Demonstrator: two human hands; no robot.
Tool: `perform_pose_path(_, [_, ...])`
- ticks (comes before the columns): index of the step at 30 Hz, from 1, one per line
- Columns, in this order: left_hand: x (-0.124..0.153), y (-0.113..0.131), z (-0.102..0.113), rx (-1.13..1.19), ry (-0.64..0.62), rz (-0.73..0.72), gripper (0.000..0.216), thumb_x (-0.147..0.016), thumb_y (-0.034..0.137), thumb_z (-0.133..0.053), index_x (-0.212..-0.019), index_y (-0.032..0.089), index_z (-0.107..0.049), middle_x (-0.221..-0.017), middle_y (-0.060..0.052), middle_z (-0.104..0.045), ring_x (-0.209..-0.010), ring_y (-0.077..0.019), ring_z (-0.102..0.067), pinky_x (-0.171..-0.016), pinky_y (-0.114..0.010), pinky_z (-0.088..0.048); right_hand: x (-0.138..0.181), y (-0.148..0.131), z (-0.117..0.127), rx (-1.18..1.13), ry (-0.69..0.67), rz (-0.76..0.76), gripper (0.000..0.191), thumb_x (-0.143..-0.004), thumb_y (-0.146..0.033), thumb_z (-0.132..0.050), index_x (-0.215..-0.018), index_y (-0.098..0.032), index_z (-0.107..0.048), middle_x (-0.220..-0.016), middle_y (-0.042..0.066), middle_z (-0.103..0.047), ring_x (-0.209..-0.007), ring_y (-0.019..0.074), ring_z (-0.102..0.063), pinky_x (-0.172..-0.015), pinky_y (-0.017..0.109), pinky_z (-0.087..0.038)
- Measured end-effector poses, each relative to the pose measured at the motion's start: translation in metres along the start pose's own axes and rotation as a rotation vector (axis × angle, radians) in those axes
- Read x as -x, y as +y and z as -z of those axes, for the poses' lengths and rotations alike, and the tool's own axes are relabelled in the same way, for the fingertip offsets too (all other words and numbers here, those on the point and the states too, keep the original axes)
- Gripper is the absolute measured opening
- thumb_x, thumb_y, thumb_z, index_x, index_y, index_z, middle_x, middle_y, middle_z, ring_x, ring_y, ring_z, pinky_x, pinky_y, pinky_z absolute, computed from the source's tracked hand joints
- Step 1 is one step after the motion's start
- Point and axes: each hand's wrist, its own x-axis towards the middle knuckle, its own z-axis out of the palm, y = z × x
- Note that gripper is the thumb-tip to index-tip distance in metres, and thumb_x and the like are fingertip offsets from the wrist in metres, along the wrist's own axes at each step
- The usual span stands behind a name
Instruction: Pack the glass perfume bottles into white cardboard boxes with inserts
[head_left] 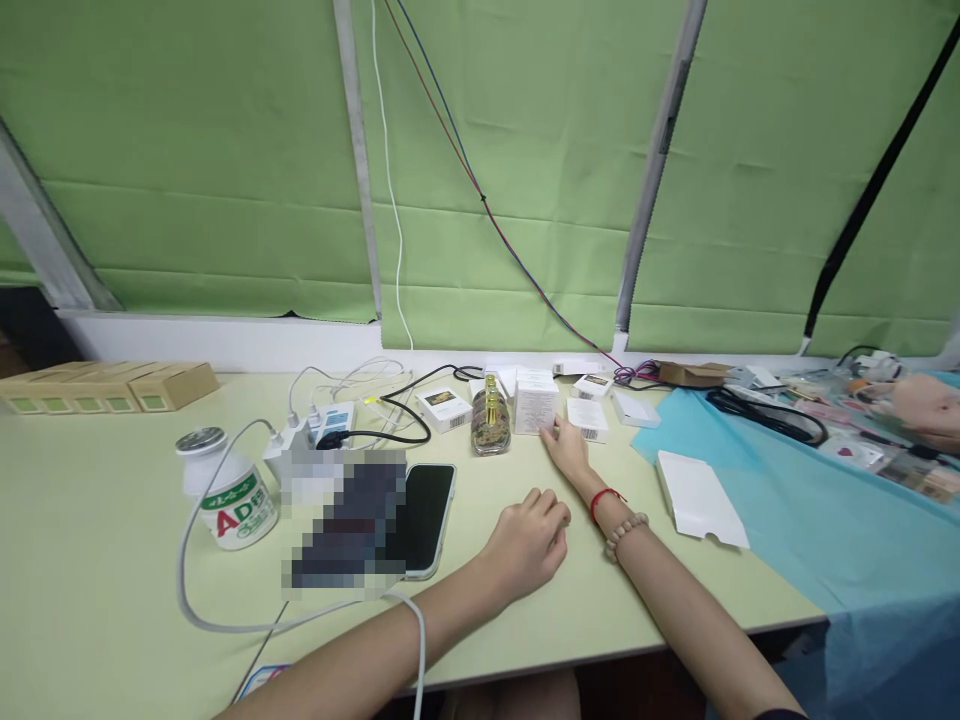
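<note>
My right hand reaches forward across the pale table, its fingertips touching the base of an upright white box. Its wrist wears a red string and a bead bracelet. The fingers are stretched out and hold nothing. My left hand rests on the table in a loose fist, fingers curled under, nothing visible in it. A small glass bottle with a gold cap stands just left of the white box. More small white boxes lie around it.
A black phone lies left of my left hand beside a blurred patch. A white bottle, a power strip with cables and cardboard boxes sit left. A flat white box lies on blue cloth. Another person's hand is far right.
</note>
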Motion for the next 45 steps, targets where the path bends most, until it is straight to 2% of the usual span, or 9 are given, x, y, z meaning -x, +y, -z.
perform_pose_path(6, [0.000, 0.000, 0.002, 0.006, -0.011, 0.017, 0.016, -0.084, 0.011, -0.049, -0.097, 0.020, -0.050, -0.099, -0.001, -0.052, -0.097, -0.0191, -0.049, -0.072, -0.031, -0.046, 0.000, -0.003, 0.004, 0.072, -0.046, -0.041, 0.026, -0.089, -0.032, -0.048, -0.104, -0.018, -0.063, -0.092, 0.009, -0.066, -0.080, 0.0198, -0.060, -0.060, 0.026, -0.033])
perform_pose_path(16, [0.000, -0.001, 0.001, -0.010, 0.008, 0.018, 0.016, -0.083, 0.011, -0.051, -0.096, 0.020, -0.051, -0.097, -0.001, -0.052, -0.096, -0.0191, -0.049, -0.072, -0.030, -0.045, 0.005, -0.010, 0.009, 0.149, -0.070, 0.028, 0.026, -0.085, -0.022, -0.051, -0.108, -0.013, -0.059, -0.097, 0.008, -0.063, -0.086, 0.0179, -0.058, -0.065, 0.025, -0.032])
perform_pose_path(18, [0.000, -0.001, 0.000, 0.001, 0.020, 0.017, 0.016, -0.082, 0.011, -0.052, -0.095, 0.020, -0.051, -0.097, -0.001, -0.053, -0.096, -0.0189, -0.049, -0.071, -0.029, -0.044, 0.008, -0.010, 0.014, 0.137, -0.022, 0.030, 0.031, -0.084, -0.017, -0.047, -0.113, -0.015, -0.057, -0.103, 0.008, -0.061, -0.090, 0.0180, -0.057, -0.068, 0.025, -0.033])
perform_pose_path(22, [0.000, -0.003, -0.001, 0.027, 0.048, 0.021, 0.015, -0.082, 0.011, -0.052, -0.094, 0.020, -0.051, -0.097, 0.000, -0.053, -0.096, -0.0182, -0.050, -0.069, -0.029, -0.043, 0.010, -0.006, 0.025, 0.125, 0.204, -0.016, 0.038, -0.081, -0.010, -0.041, -0.114, -0.019, -0.058, -0.110, 0.007, -0.057, -0.102, 0.0200, -0.050, -0.075, 0.027, -0.034])
perform_pose_path(25, [-0.001, -0.004, -0.001, 0.036, 0.056, 0.025, 0.014, -0.083, 0.010, -0.052, -0.093, 0.020, -0.051, -0.096, 0.000, -0.054, -0.095, -0.0180, -0.050, -0.069, -0.029, -0.042, 0.007, 0.001, 0.032, 0.192, 0.313, -0.063, 0.036, -0.078, -0.020, -0.051, -0.113, -0.018, -0.059, -0.112, 0.010, -0.053, -0.107, 0.0246, -0.044, -0.085, 0.032, -0.033])
perform_pose_path(28, [-0.001, -0.004, -0.001, 0.043, 0.051, 0.021, 0.014, -0.083, 0.011, -0.052, -0.093, 0.019, -0.052, -0.095, 0.000, -0.054, -0.095, -0.0181, -0.050, -0.071, -0.029, -0.042, 0.005, 0.009, 0.033, 0.249, 0.350, -0.141, 0.053, -0.071, -0.030, -0.063, -0.122, -0.019, -0.055, -0.124, 0.013, -0.044, -0.116, 0.0292, -0.037, -0.095, 0.040, -0.028])
perform_pose_path(32, [-0.001, -0.004, 0.000, 0.044, 0.040, 0.018, 0.013, -0.083, 0.011, -0.052, -0.094, 0.019, -0.052, -0.095, 0.000, -0.054, -0.094, -0.0183, -0.050, -0.071, -0.029, -0.043, 0.003, 0.018, 0.029, 0.234, 0.263, -0.300, 0.071, -0.068, -0.041, -0.069, -0.132, -0.022, -0.046, -0.134, 0.018, -0.030, -0.124, 0.0338, -0.032, -0.098, 0.043, -0.026])
perform_pose_path(35, [0.000, -0.002, 0.002, 0.040, 0.030, 0.026, 0.013, -0.083, 0.011, -0.052, -0.093, 0.019, -0.053, -0.096, -0.001, -0.055, -0.094, -0.0183, -0.050, -0.071, -0.029, -0.042, 0.003, 0.019, 0.028, 0.217, 0.168, -0.372, 0.070, -0.073, -0.044, -0.065, -0.135, -0.022, -0.043, -0.133, 0.019, -0.029, -0.121, 0.0343, -0.037, -0.096, 0.042, -0.029])
perform_pose_path(45, [0.001, -0.001, 0.001, 0.023, 0.013, -0.016, 0.011, -0.084, 0.012, -0.051, -0.093, 0.019, -0.052, -0.097, -0.001, -0.053, -0.096, -0.0178, -0.049, -0.069, -0.029, -0.041, 0.005, 0.010, 0.029, 0.242, 0.096, -0.344, 0.056, -0.082, -0.038, -0.055, -0.133, -0.018, -0.044, -0.126, 0.016, -0.038, -0.116, 0.0317, -0.044, -0.097, 0.040, -0.031])
